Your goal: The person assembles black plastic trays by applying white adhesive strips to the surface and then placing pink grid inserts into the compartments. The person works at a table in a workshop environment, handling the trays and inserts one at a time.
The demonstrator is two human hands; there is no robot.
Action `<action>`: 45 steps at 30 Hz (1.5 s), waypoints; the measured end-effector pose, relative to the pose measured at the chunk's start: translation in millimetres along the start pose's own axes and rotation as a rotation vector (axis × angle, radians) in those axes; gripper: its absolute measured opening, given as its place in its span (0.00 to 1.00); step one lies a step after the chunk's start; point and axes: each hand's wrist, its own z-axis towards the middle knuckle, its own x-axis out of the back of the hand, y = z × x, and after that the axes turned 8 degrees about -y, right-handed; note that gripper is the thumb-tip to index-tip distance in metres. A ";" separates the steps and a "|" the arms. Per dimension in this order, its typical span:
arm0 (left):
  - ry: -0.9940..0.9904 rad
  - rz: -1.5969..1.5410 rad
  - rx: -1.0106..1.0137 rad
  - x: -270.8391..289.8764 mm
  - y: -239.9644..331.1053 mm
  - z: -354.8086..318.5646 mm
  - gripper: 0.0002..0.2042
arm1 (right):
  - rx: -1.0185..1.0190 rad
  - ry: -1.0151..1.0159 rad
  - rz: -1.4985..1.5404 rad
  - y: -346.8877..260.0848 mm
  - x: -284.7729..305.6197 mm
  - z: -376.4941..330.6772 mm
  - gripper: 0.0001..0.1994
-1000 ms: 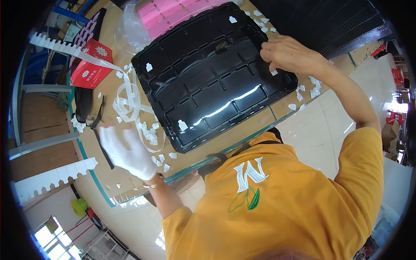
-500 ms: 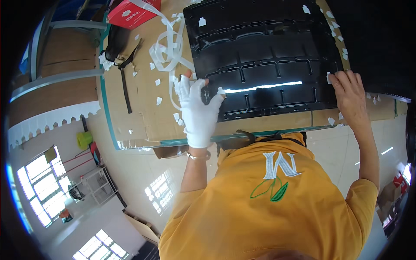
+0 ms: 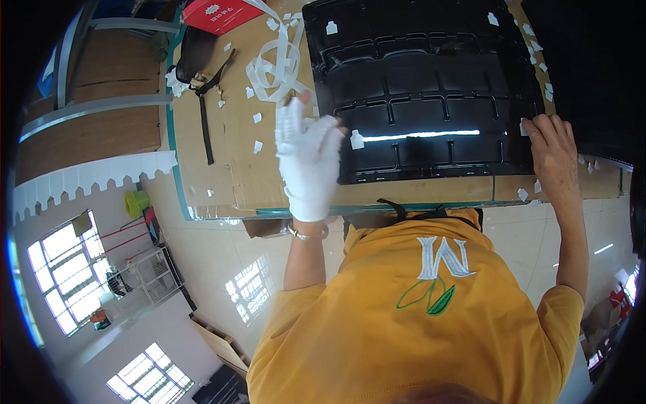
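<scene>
Black tray [image 3: 417,87] between hands: left hand [image 3: 308,161], right hand [image 3: 555,151] at edges.

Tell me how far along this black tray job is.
Looks partway. Done: the black plastic tray lies flat on the cardboard-covered table, with small white pads stuck at several spots, and loose white backing strips piled beside it. In hand: the gloved left hand is at the tray's left edge by one white pad; the bare right hand steadies the right edge. Left: I can't tell how many spots remain.

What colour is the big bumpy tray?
Shiny black tray, seen best in the head view.
</scene>
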 end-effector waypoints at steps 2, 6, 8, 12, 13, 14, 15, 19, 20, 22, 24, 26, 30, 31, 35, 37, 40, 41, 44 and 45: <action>-0.100 0.068 -0.110 5.2 10.6 -1.3 0.12 | -0.001 -0.001 -0.012 -1.3 1.3 0.8 0.14; -0.121 0.232 -0.043 -4.0 13.2 2.3 0.12 | -0.010 -0.016 -0.010 -2.8 2.4 0.4 0.14; -0.130 0.274 -0.058 -3.6 13.8 1.0 0.11 | -0.012 -0.017 -0.008 -2.9 1.9 -0.5 0.14; -0.175 0.254 -0.037 -0.9 16.4 4.6 0.10 | -0.015 -0.013 -0.011 -2.8 0.8 -1.2 0.14; -0.190 0.240 -0.040 -0.7 15.7 5.0 0.10 | -0.018 -0.016 -0.012 -2.5 0.7 -1.4 0.14; -0.204 0.226 -0.044 -0.5 15.2 5.9 0.10 | -0.021 -0.017 -0.008 -1.8 0.3 -1.9 0.15; -0.218 0.213 -0.048 0.0 14.8 6.6 0.10 | -0.024 -0.018 -0.004 -1.0 -0.4 -2.7 0.15; -0.188 0.160 -0.101 0.7 11.8 7.7 0.08 | -0.039 -0.024 0.003 0.2 0.3 -4.6 0.16; -0.165 0.180 -0.128 -0.5 10.0 8.0 0.07 | -0.040 -0.018 0.007 0.6 -0.2 -5.0 0.16; -0.154 0.187 -0.164 -0.7 8.1 8.7 0.06 | -0.043 -0.006 0.014 1.6 -1.4 -5.7 0.16; -0.182 0.156 -0.184 1.0 9.1 10.3 0.06 | -0.051 -0.012 0.025 2.8 0.4 -5.8 0.16; -0.174 0.143 -0.187 -0.1 11.2 12.5 0.05 | -0.061 -0.014 0.041 3.1 2.6 -5.6 0.16; -0.167 0.200 -0.268 -1.4 7.8 13.0 0.06 | -0.071 0.026 0.066 3.3 3.1 -8.1 0.18; -0.169 0.224 -0.285 -0.3 6.4 11.3 0.08 | -0.068 0.045 0.069 3.3 2.9 -8.9 0.19; -0.127 0.246 -0.316 2.4 1.6 -1.0 0.12 | -0.023 0.123 0.085 0.0 6.6 -13.2 0.22; -0.097 0.213 -0.292 4.4 3.1 -7.8 0.12 | 0.000 0.141 0.097 0.0 6.8 -17.7 0.23; -0.069 0.141 -0.215 11.7 5.2 -17.4 0.10 | 0.036 0.156 0.105 3.5 5.3 -19.6 0.24; -0.042 0.111 -0.186 17.4 0.0 -21.3 0.09 | 0.028 0.166 0.112 3.9 5.2 -18.9 0.24; 0.012 0.042 -0.072 35.6 -16.2 -20.3 0.08 | 0.011 0.185 0.116 3.7 3.9 -15.6 0.24; 0.025 0.025 -0.033 43.0 -22.4 -17.0 0.08 | 0.000 0.184 0.109 3.0 3.4 -14.1 0.24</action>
